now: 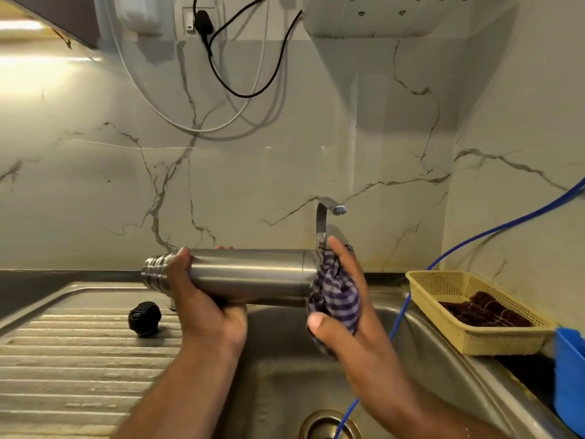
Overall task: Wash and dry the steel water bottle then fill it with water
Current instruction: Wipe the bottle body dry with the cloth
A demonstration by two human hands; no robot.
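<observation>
- The steel bottle (pixel 250 275) lies level above the sink (pixel 278 375). Its long axis runs left to right, with the threaded open mouth to my left and the base to my right.
- My left hand (pixel 205 308) is wrapped round it just behind the neck, fingers curled tight, carrying its weight.
- My right hand (pixel 354 331) has thumb and fingers bunched round a checked cloth (pixel 337 293), pressed on the base end. I judge the wipe must run leftward along the body, toward my other grip.
- The black cap (pixel 144 318) sits apart on the drainboard (pixel 63 359).
- The tap (pixel 326 217) stands just behind the base.
</observation>
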